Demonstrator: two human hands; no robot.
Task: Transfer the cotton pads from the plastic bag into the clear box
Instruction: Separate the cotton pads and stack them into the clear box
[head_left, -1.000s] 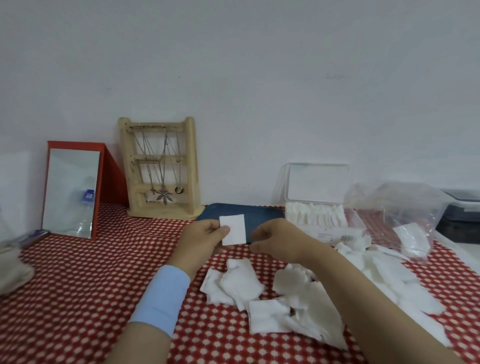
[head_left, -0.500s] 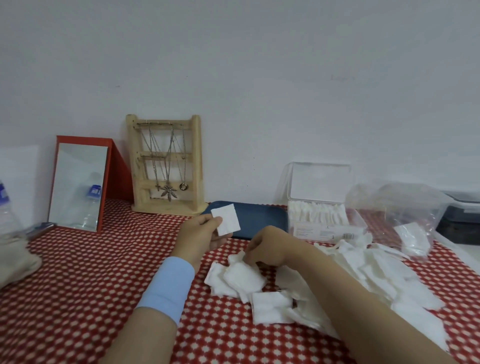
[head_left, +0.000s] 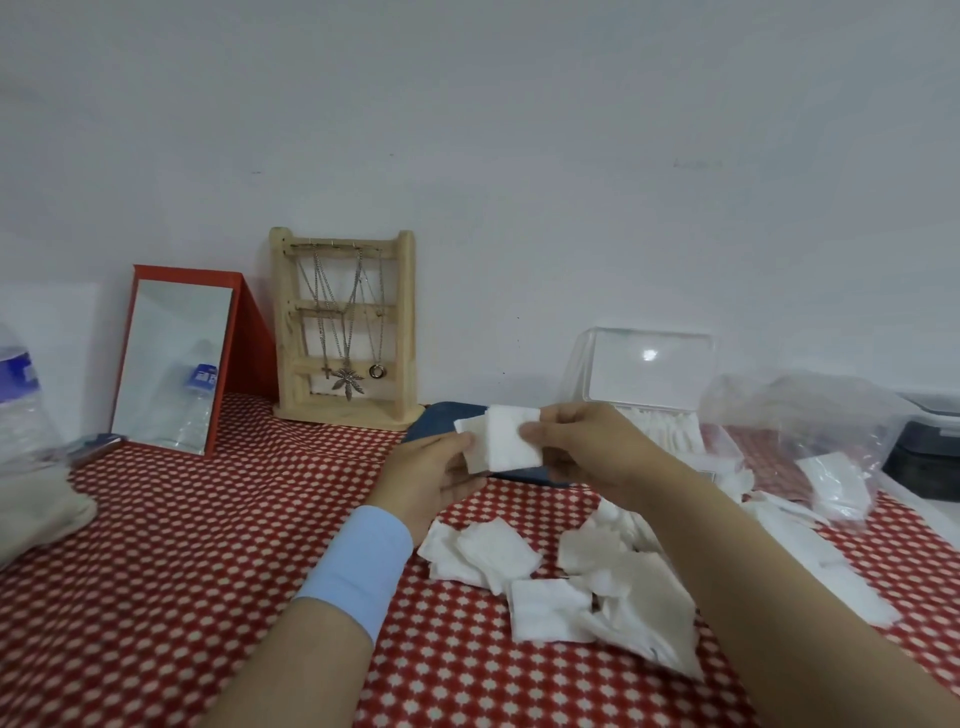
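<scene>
Red-and-white chequered cloth covers the worktop (head_left: 156, 571); at its left stand a water bottle (head_left: 21, 405), a mirror (head_left: 171, 364) and a wooden jewellery stand (head_left: 343, 327), none concerned in the work.

Left grip (head_left: 431, 478): thumb and fingers closed on the left edge of a small stack of cotton pads (head_left: 506, 439), held clear of the worktop, a dark blue tray (head_left: 441, 421) behind it. Right grip (head_left: 587, 452): thumb and fingers pinching the right edge of the same stack; the pads sit skewed, corners unmatched.

Below lie loose pads (head_left: 519, 558), a scattered heap on the cloth. Further right is the clear box (head_left: 652, 371), lid raised, already part filled with rows of pads. At far right is the plastic bag (head_left: 789, 415), slumped, a few pads left inside.

Judgement: the step in hand is squaring the stack before boxing.

Recommended: hold lightly, since the pads look soft and would likely crumple; level the edges between both grips; carry the stack edge-on to the box and seat it beside the existing rows; keep each handful small.
</scene>
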